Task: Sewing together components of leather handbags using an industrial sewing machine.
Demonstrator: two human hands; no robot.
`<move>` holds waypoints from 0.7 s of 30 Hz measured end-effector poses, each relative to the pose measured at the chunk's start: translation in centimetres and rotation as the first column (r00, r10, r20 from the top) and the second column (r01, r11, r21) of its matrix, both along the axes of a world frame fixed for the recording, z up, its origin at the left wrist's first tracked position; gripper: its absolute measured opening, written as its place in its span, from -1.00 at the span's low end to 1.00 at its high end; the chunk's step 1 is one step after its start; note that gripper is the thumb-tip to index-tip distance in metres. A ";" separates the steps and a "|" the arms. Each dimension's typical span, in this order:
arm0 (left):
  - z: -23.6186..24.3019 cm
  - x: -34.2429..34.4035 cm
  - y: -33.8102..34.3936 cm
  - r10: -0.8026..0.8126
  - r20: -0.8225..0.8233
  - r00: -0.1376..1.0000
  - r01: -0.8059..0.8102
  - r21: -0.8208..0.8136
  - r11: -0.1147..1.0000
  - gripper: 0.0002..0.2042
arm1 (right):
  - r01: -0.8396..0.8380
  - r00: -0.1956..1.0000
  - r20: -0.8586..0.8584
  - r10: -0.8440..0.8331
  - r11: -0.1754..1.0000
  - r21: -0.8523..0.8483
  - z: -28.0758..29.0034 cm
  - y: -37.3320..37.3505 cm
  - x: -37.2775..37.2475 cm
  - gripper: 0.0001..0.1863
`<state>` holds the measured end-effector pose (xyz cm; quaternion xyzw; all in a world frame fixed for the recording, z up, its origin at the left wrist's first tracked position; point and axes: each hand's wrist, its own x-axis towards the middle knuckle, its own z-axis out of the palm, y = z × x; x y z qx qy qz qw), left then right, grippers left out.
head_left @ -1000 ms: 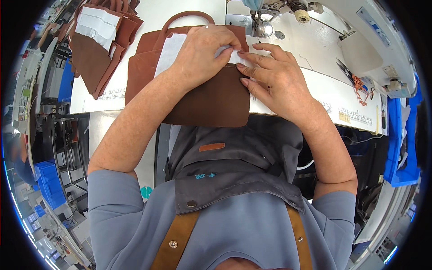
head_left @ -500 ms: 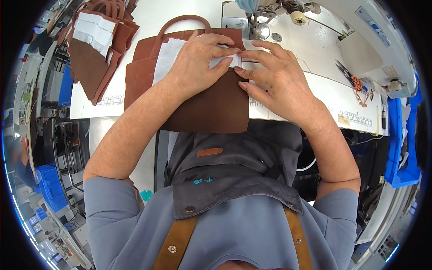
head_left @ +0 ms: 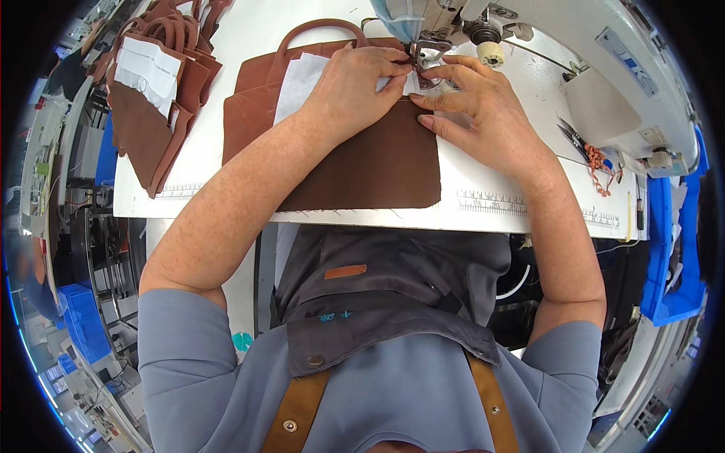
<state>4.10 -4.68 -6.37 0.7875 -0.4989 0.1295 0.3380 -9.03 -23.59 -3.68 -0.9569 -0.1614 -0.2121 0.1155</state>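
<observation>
2 hands [head_left: 359, 81] [head_left: 491, 115] angle inward, fingers [head_left: 449, 101] bent, on the brown panel [head_left: 370, 164].

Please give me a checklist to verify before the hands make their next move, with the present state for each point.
1. Left hand on the brown bag piece: ok.
2. Right hand at the piece's right edge: ok.
3. Fingertips well away from the sewing machine's needle area: not ok, they are close.
4. Needle raised: cannot tell, too small.
5. Scissors apart from the piece: ok.
6. Brown stack apart from the piece: ok.
</observation>
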 end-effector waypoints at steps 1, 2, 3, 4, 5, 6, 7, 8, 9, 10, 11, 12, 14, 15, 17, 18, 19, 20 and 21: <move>0.0 0.3 -0.2 -0.002 -0.001 1.000 0.002 -0.006 1.000 -0.79 | 0.000 1.000 0.000 0.000 1.000 -0.001 0.1 0.0 0.1 -0.74; 0.0 0.5 -0.3 -0.003 -0.001 1.000 0.003 -0.007 1.000 -0.79 | 0.001 0.999 -0.047 -0.001 1.000 0.012 0.3 0.1 0.2 -0.73; 0.1 0.8 -0.4 -0.005 0.002 1.000 0.005 -0.014 1.000 -0.79 | 0.006 0.996 -0.092 -0.004 1.000 0.025 0.4 0.2 0.2 -0.71; 0.1 1.1 -0.5 -0.008 0.004 1.000 0.008 -0.021 1.000 -0.79 | 0.009 0.996 -0.093 -0.007 1.000 0.024 0.3 0.2 0.4 -0.71; 0.1 1.4 -0.6 -0.011 0.004 1.000 0.011 -0.022 1.000 -0.79 | 0.000 0.998 -0.065 0.001 1.000 0.019 0.0 0.1 0.5 -0.72; 0.2 1.7 -0.6 -0.038 0.022 0.999 0.039 -0.024 0.999 -0.79 | -0.011 0.999 -0.037 0.011 1.000 0.014 -0.2 0.2 0.7 -0.72; 0.2 1.9 -0.5 -0.066 0.040 0.997 0.067 -0.025 0.997 -0.79 | -0.010 0.999 -0.038 0.011 1.000 0.015 -0.2 0.1 0.7 -0.72; 0.1 2.0 -0.6 -0.066 0.039 0.997 0.067 -0.025 0.997 -0.79 | -0.011 0.999 -0.044 0.012 1.000 0.018 -0.1 0.0 0.7 -0.71; 0.1 2.1 -0.6 -0.075 0.036 0.997 0.076 -0.042 0.996 -0.80 | -0.012 0.999 -0.049 0.013 1.000 0.020 0.0 0.0 0.8 -0.71; 0.1 2.2 -0.7 -0.083 0.033 0.996 0.085 -0.059 0.995 -0.80 | -0.012 0.999 -0.050 0.013 1.000 0.021 -0.1 0.0 0.8 -0.71; 0.1 2.3 -0.7 -0.084 0.032 0.996 0.085 -0.058 0.995 -0.80 | -0.006 0.998 -0.056 0.007 1.000 0.017 -0.1 0.0 0.7 -0.70; 0.1 2.5 -0.8 -0.093 0.035 0.995 0.095 -0.047 0.994 -0.80 | -0.001 0.998 -0.060 0.002 1.000 0.012 -0.1 0.0 0.7 -0.70; 0.1 2.7 -0.8 -0.104 0.038 0.994 0.105 -0.037 0.994 -0.81 | -0.005 1.000 -0.010 0.005 1.000 0.010 -0.5 -0.1 0.8 -0.72; 0.0 2.7 -0.9 -0.114 0.037 0.993 0.116 -0.052 0.992 -0.81 | -0.008 0.999 0.039 0.008 1.000 0.008 -0.7 -0.1 0.9 -0.74; -0.2 2.9 -0.9 -0.126 0.032 0.991 0.128 -0.070 0.989 -0.81 | -0.011 0.999 0.041 0.011 1.000 0.007 -0.7 -0.1 1.0 -0.74; -0.2 3.1 -0.9 -0.121 0.044 0.992 0.124 -0.060 0.990 -0.81 | -0.015 0.999 0.046 0.015 1.000 0.009 -0.7 0.0 1.0 -0.74; -0.2 3.2 -0.9 -0.117 0.056 0.992 0.120 -0.051 0.991 -0.81 | -0.014 0.999 0.041 0.014 1.000 0.007 -0.7 0.0 1.0 -0.74; -0.2 3.2 -0.8 -0.118 0.051 0.992 0.121 -0.054 0.991 -0.81 | -0.014 0.999 0.047 0.014 1.000 -0.005 -0.7 0.1 1.0 -0.73; -0.2 3.3 -0.7 -0.126 0.061 0.990 0.129 -0.050 0.990 -0.82 | -0.016 0.998 0.054 0.017 1.000 -0.017 -0.7 0.1 0.9 -0.73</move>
